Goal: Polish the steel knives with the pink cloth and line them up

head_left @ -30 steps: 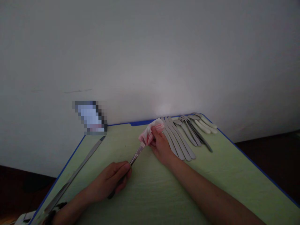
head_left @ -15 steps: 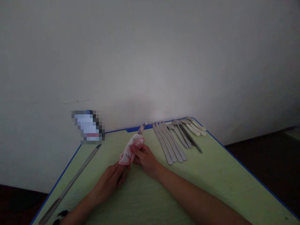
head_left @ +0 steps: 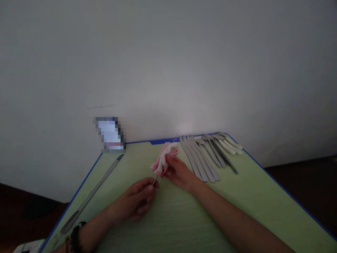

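Observation:
A table knife (head_left: 155,180) is pinched at its handle end between the thumb and fingers of my left hand (head_left: 138,200). My right hand (head_left: 180,174) grips a pink and white cloth (head_left: 163,160), which is folded around the knife's middle. Only a thin sliver of the blade shows past the cloth, pointing away toward the wall. Just right of my right hand, several metal knives (head_left: 201,160) lie side by side. Beyond them are spoons (head_left: 210,147) and, at the far corner, utensils with white handles (head_left: 229,146).
On the left side of the green table (head_left: 168,218) lies a long, narrow metal utensil (head_left: 92,195). A pixelated phone-like object (head_left: 110,135) leans by the back left corner. The table's blue-edged back meets a pale wall (head_left: 168,70).
My left hand has drawn back from the cloth, baring part of the knife handle. The cloth and right hand sit farther right in view, and the whole view has shifted slightly.

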